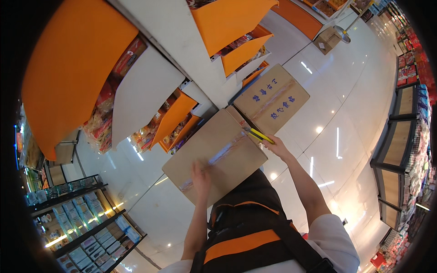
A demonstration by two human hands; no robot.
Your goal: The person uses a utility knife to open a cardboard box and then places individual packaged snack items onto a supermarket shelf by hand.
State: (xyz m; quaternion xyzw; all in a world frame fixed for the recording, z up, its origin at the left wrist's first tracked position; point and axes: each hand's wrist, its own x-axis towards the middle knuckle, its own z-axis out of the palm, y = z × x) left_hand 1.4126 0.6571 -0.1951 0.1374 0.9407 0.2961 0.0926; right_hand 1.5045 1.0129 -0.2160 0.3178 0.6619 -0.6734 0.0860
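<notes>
A taped cardboard box [235, 162] lies in front of me, against the foot of the white shelf pillar. My left hand [200, 177] is on its top near the left part, its fingers smeared by motion. My right hand [274, 145] grips a yellow box cutter [258, 133], whose tip is at the box's upper right edge by the tape. Just beyond, to the upper right, lies a second taped cardboard box [291, 93] with blue handwriting on it.
Orange and white display bins [68, 73] of packaged goods rise at the left and top, beside a white pillar [173, 32]. Dark shelving [86, 218] stands lower left, display racks [396, 145] at right. Farther off, a small carton [325, 43] sits on the tiled floor [337, 113].
</notes>
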